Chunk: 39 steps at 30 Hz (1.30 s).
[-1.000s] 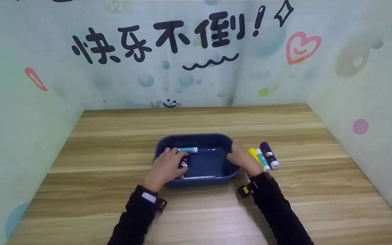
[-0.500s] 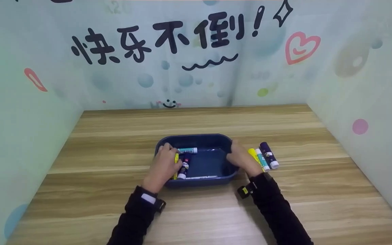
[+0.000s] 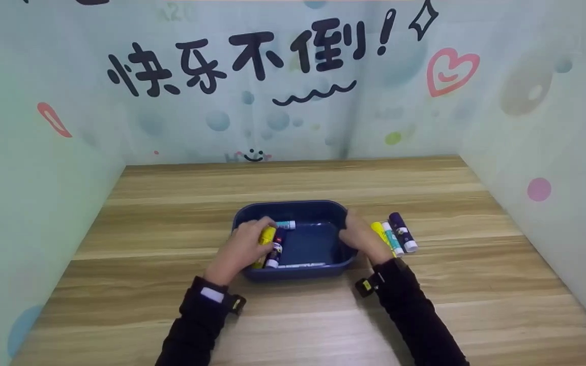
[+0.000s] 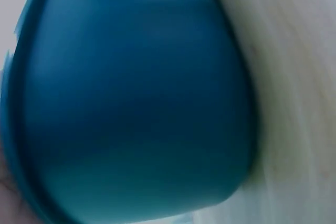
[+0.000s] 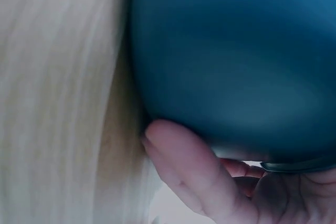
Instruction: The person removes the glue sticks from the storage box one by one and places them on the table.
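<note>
In the head view a dark blue box (image 3: 318, 243) stands on the table. My left hand (image 3: 239, 247) reaches into its left end, fingers and thumb about a yellow glue stick (image 3: 267, 235). Beside that lies a dark purple glue stick (image 3: 275, 250) with a white end. A teal-and-white glue stick (image 3: 287, 224) lies along the far wall, partly behind my fingers. By the near wall a slim white thing (image 3: 300, 265) shows, its kind unclear. My right hand (image 3: 361, 235) grips the box's right end; in the right wrist view its fingers (image 5: 184, 161) curl around the outer wall.
Right of the box, partly behind my right hand, lie a yellow glue stick (image 3: 380, 231), a teal-and-white one (image 3: 393, 239) and a purple one (image 3: 403, 233), side by side on the wooden table (image 3: 171, 203). Printed cloth walls (image 3: 293, 127) surround the back and sides.
My left hand shifts slightly within the box's left end, and more of the yellow glue stick shows between its fingers. The right hand and the box stay where they were.
</note>
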Motion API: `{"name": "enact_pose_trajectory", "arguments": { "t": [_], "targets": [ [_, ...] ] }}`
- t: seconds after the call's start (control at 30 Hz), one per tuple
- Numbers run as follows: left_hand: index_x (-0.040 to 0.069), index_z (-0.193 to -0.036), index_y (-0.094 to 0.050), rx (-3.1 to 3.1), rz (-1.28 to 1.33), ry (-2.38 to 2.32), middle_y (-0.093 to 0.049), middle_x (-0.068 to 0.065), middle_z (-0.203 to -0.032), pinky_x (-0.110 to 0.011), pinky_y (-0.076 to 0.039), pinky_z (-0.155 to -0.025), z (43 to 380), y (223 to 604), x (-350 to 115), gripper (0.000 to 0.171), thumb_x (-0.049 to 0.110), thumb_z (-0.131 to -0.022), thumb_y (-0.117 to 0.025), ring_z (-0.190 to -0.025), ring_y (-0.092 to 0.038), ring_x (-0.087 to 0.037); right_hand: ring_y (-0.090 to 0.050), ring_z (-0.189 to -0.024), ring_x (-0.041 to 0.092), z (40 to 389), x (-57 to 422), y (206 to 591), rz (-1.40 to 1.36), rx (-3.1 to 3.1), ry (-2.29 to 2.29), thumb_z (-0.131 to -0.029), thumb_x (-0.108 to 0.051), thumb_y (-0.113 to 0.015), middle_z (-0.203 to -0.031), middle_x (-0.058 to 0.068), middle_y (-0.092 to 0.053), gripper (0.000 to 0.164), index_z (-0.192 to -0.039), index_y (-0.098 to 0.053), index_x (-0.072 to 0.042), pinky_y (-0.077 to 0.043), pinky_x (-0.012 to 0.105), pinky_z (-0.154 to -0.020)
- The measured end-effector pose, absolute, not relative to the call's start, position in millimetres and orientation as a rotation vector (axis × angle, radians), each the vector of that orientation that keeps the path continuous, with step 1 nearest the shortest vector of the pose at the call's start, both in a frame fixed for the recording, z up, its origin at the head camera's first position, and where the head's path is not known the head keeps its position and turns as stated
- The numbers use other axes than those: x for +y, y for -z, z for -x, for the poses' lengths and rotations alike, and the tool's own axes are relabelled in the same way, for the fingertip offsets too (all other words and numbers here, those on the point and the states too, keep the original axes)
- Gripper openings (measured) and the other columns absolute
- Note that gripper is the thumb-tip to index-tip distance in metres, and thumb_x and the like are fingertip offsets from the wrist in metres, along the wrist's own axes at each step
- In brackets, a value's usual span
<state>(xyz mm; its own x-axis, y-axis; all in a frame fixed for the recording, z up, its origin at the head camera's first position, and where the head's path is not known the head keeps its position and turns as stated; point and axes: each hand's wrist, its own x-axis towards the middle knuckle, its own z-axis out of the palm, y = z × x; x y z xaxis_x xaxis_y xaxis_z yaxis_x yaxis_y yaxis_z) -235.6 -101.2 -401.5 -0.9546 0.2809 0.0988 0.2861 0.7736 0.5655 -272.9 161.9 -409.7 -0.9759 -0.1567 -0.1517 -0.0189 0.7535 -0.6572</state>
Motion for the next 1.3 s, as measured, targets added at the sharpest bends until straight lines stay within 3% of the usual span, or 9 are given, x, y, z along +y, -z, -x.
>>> {"name": "enact_pose_trajectory", "arguments": {
  "t": [0.27, 0.5, 0.67, 0.87, 0.97, 1.07, 1.2, 1.3],
  "targets": [
    [0.01, -0.125, -0.049, -2.865, 0.229, 1.206, -0.058, -0.013, -0.107, -0.031, -0.053, -0.068, 233, 377, -122, 0.038, 0.016, -0.088, -0.056, -0.085, -0.058, -0.023, -0.038, -0.129, 0.039, 272, 164, 409, 0.146, 2.746, 1.037, -0.082, 0.001, -0.044, -0.141, 0.037, -0.029, 0.068, -0.141, -0.012, 0.015, -0.032, 0.049, -0.108],
    [0.001, -0.129, -0.039, -2.945, 0.104, 1.14, -0.054, -0.019, -0.101, -0.03, -0.049, -0.065, 228, 363, -162, 0.043, 0.014, -0.09, -0.05, -0.081, -0.055, -0.025, -0.042, -0.125, 0.039, 272, 163, 409, 0.16, 2.756, 1.027, -0.082, 0.001, -0.045, -0.139, 0.036, -0.033, 0.067, -0.14, -0.015, 0.015, -0.034, 0.049, -0.106],
    [-0.006, -0.131, -0.031, -3.188, -0.074, 1.189, -0.048, -0.026, -0.115, -0.032, -0.046, -0.07, 223, 367, -194, 0.047, 0.006, -0.088, -0.047, -0.09, -0.051, -0.028, -0.046, -0.12, 0.04, 272, 162, 407, 0.176, 2.802, 0.984, -0.08, 0.0, -0.045, -0.134, 0.038, -0.038, 0.064, -0.136, -0.02, 0.016, -0.038, 0.049, -0.103],
    [-0.011, -0.131, -0.027, -3.392, -0.312, 1.012, -0.043, -0.036, -0.119, -0.038, -0.048, -0.071, 222, 384, -216, 0.057, 0.005, -0.081, -0.052, -0.095, -0.05, -0.038, -0.05, -0.111, 0.038, 270, 161, 406, 0.191, 2.831, 0.958, -0.078, 0.0, -0.046, -0.129, 0.037, -0.044, 0.06, -0.132, -0.025, 0.016, -0.043, 0.048, -0.097],
    [-0.01, -0.14, -0.011, -3.432, -0.38, 0.967, -0.027, -0.042, -0.131, -0.047, -0.047, -0.083, 224, 390, -220, 0.074, 0.008, -0.081, -0.052, -0.107, -0.044, -0.046, -0.049, -0.113, 0.038, 271, 161, 407, 0.172, 2.812, 0.971, -0.08, 0.0, -0.045, -0.131, 0.037, -0.041, 0.061, -0.134, -0.022, 0.015, -0.042, 0.048, -0.098],
    [-0.008, -0.143, -0.005, -3.44, -0.456, 0.958, -0.019, -0.042, -0.134, -0.051, -0.044, -0.087, 226, 394, -219, 0.079, 0.011, -0.082, -0.052, -0.111, -0.04, -0.048, -0.046, -0.118, 0.038, 272, 161, 407, 0.146, 2.795, 0.983, -0.081, 0.0, -0.045, -0.136, 0.036, -0.037, 0.064, -0.137, -0.019, 0.014, -0.04, 0.048, -0.101],
    [-0.008, -0.142, -0.008, -3.419, -0.527, 0.961, -0.023, -0.039, -0.131, -0.049, -0.044, -0.084, 228, 396, -217, 0.078, 0.01, -0.081, -0.054, -0.106, -0.043, -0.046, -0.044, -0.122, 0.039, 272, 160, 407, 0.133, 2.785, 0.969, -0.082, -0.001, -0.045, -0.139, 0.037, -0.032, 0.067, -0.14, -0.014, 0.014, -0.038, 0.048, -0.103],
    [-0.008, -0.143, -0.003, -3.427, -0.55, 0.954, -0.019, -0.041, -0.133, -0.05, -0.044, -0.087, 228, 394, -217, 0.082, 0.01, -0.081, -0.054, -0.108, -0.042, -0.046, -0.043, -0.124, 0.039, 272, 160, 407, 0.131, 2.78, 0.97, -0.082, 0.0, -0.045, -0.141, 0.037, -0.03, 0.069, -0.141, -0.012, 0.014, -0.038, 0.048, -0.104]
  ]
}}
